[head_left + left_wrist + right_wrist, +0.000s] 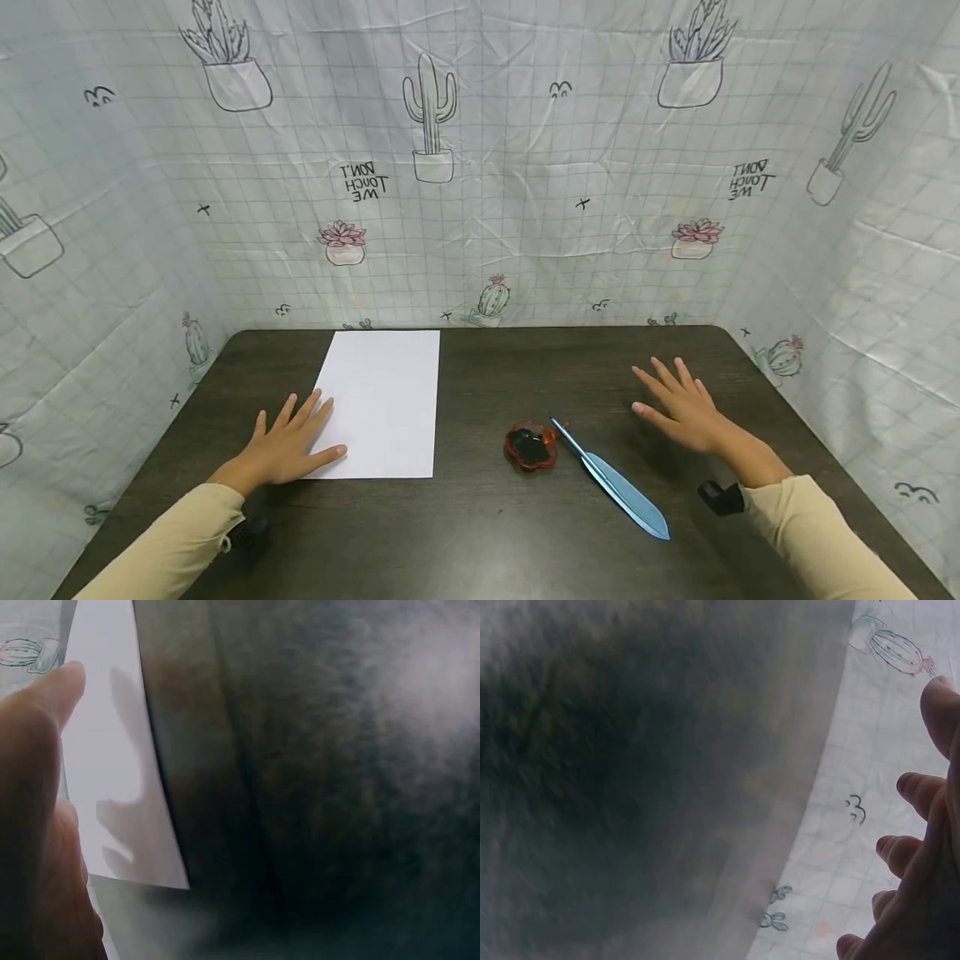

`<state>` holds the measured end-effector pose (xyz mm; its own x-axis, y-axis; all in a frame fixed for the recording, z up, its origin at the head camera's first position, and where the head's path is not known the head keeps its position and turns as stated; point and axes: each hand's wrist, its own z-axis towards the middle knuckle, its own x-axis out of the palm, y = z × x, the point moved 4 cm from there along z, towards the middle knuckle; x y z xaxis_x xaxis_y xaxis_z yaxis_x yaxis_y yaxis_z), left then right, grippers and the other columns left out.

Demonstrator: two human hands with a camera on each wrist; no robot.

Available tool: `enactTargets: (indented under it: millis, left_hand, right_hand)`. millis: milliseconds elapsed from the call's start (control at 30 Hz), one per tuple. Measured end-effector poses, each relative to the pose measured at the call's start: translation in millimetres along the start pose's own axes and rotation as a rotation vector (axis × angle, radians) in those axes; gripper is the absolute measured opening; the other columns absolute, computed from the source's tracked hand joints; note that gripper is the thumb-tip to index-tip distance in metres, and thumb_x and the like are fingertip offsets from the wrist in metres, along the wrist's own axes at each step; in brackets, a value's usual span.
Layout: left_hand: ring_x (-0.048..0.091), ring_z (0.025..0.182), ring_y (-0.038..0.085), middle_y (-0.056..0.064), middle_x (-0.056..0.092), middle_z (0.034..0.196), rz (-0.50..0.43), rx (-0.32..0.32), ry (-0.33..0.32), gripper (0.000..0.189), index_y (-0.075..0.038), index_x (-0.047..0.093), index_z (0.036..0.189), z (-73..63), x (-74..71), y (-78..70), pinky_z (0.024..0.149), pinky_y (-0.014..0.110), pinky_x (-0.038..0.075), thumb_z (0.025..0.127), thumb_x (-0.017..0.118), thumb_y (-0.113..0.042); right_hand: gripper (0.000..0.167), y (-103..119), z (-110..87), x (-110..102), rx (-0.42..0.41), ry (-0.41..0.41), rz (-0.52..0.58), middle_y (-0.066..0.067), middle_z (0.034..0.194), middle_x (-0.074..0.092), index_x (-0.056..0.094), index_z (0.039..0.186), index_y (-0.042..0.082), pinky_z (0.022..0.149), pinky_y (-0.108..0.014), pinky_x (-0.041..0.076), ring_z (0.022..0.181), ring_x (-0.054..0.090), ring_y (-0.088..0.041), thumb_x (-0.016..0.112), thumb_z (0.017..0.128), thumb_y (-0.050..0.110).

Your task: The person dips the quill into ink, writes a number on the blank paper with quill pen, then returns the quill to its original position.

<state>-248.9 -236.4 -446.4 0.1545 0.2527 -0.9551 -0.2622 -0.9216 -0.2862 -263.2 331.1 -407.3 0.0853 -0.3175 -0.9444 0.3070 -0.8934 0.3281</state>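
My left hand (281,446) is spread at the left edge of a white sheet of paper (386,408), its thumb and fingertips overlapping the sheet in the head view. In the left wrist view its shadow falls across the paper (105,750). My right hand (686,412), fingers spread and holding nothing, hovers over the right side of the table. Between the hands lies a blue feather-shaped pen (626,496), its thin end pointing up and left. That end touches or overlaps a small reddish flower-shaped dish (530,446) with a dark centre.
The dark wooden table (480,533) has rounded far corners. A white grid-patterned cloth (517,183) printed with cacti surrounds it at the back and both sides. Dark wrist-worn cameras sit under both sleeves, the right camera (722,497) close above the table.
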Motion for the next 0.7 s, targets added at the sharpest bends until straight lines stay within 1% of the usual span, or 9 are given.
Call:
enactTargets:
  millis: [67,333,467,700]
  left_hand:
    - [0.006,0.141,0.051,0.018,0.013,0.159,-0.014,-0.002,0.015,0.09,-0.008,0.025,0.152,-0.6,2.3,-0.5,0.099,0.077,-0.003,0.088,0.051,-0.064]
    - [0.003,0.142,0.051,0.017,0.008,0.16,-0.018,0.0,0.07,0.092,-0.011,0.02,0.154,-0.8,10.2,1.6,0.099,0.078,-0.004,0.087,0.05,-0.066]
    - [0.003,0.142,0.051,0.017,0.007,0.16,-0.03,0.006,0.08,0.092,-0.011,0.02,0.154,-0.3,12.5,3.2,0.098,0.078,-0.004,0.087,0.05,-0.066]
    - [0.002,0.142,0.05,0.016,0.005,0.161,-0.035,0.004,0.089,0.092,-0.012,0.018,0.155,-0.8,15.9,5.5,0.099,0.077,-0.005,0.087,0.05,-0.067]
  right_hand:
    - [0.069,2,-1.0,4,-0.006,-0.001,0.012,-0.027,0.157,0.005,0.022,0.153,0.011,0.102,-0.075,-0.001,0.14,-0.012,-0.052,0.047,0.099,0.046]
    - [0.068,15,-4.3,19,-0.048,0.011,0.054,-0.028,0.157,0.008,0.024,0.153,0.009,0.101,-0.076,0.005,0.141,-0.004,-0.053,0.049,0.099,0.042]
    - [0.068,23,-6.5,29,-0.062,0.034,0.088,-0.028,0.156,0.009,0.025,0.152,0.008,0.101,-0.076,0.005,0.141,-0.004,-0.053,0.05,0.099,0.041]
    - [0.066,41,-12.8,44,-0.094,0.072,0.125,-0.027,0.156,0.014,0.028,0.151,0.006,0.1,-0.076,0.007,0.14,0.002,-0.055,0.05,0.099,0.04]
